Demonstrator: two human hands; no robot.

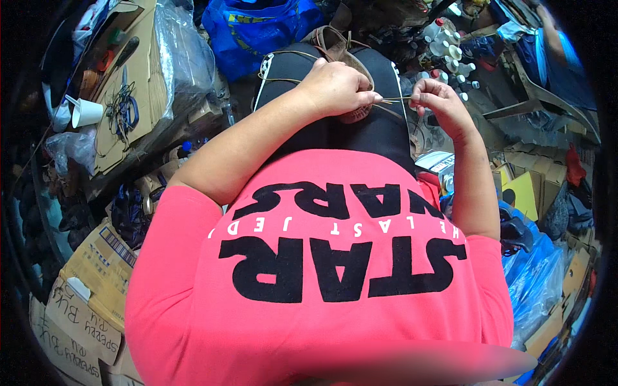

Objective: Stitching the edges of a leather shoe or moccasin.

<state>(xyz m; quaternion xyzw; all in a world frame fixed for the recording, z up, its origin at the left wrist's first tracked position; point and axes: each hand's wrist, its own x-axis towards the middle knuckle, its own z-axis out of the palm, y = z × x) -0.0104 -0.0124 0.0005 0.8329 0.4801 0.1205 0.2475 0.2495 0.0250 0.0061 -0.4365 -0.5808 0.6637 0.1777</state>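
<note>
Brown shoe point(335, 48) lay on the person's lap, against black trousers point(360, 132), partly hidden by the left hand point(338, 87). That hand was closed, its fingertips pinching a thin tan lace point(394, 99) stretched level across to the right hand point(434, 96), whose thumb and forefinger were likewise closed on it. More lace looped beside the shoe. White bottles point(450, 55) stood just beyond; a paper cup point(85, 112) rested on cardboard point(138, 77) at left.
</note>
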